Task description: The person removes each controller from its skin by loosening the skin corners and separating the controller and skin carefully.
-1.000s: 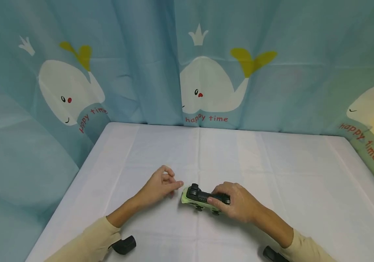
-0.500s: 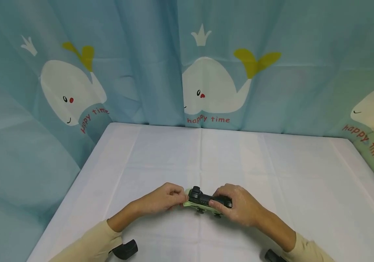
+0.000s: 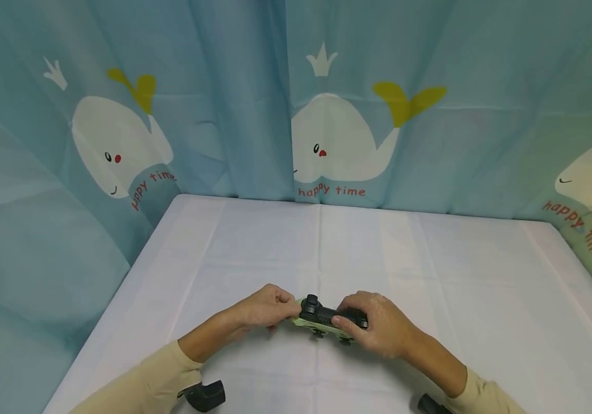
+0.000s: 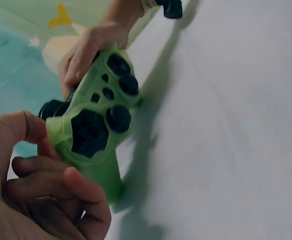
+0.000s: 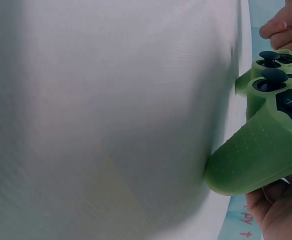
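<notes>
A black game controller (image 3: 320, 313) wears a light green, rubbery-looking cover (image 4: 102, 176), its lower grips touching or close to the white cloth. My right hand (image 3: 382, 325) holds one end, thumb on the black back edge. At the opposite end, my left hand (image 3: 266, 306) pinches the cover's edge between thumb and index finger; its other fingers are curled loosely in the left wrist view. There the cover's corner (image 4: 58, 129) is pulled out beside the directional pad. Thumbsticks (image 5: 274, 75) and buttons poke through cutouts in the right wrist view.
A white-covered table (image 3: 254, 236) spreads around the hands. Blue-green curtains (image 3: 233, 103) with whale prints stand along its back and sides. Black devices, one under the left sleeve (image 3: 205, 395) and one near the right sleeve (image 3: 430, 404), sit at the wrists.
My left hand has come right from beside the controller and pinched the cover's edge; in the last half second it has shifted only slightly. The right hand keeps its grip, almost still.
</notes>
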`<state>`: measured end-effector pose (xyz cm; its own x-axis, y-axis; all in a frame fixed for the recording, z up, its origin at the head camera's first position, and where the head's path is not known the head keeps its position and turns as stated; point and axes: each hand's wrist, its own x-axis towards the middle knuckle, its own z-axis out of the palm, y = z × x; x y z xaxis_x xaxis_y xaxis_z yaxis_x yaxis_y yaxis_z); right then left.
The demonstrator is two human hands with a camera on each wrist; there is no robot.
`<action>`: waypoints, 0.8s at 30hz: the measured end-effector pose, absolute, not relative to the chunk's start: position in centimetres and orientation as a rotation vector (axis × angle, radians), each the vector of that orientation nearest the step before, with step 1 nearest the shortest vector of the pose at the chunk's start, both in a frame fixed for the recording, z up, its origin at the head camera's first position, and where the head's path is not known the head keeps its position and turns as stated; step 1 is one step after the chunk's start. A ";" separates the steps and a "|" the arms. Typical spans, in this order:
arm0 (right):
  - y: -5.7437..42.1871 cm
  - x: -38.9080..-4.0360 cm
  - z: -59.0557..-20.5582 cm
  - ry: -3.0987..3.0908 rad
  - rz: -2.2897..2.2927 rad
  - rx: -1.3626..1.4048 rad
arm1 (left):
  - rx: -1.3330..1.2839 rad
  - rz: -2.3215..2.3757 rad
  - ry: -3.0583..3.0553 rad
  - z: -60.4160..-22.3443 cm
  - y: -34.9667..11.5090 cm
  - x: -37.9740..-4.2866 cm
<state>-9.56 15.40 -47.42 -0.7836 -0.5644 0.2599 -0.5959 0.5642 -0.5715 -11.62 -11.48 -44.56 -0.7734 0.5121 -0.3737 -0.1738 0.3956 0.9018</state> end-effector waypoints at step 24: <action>15.6 -10.4 -47.1 -2.838 1.211 0.967 | 0.180 1.573 1.734 -46.3 -12.2 -11.9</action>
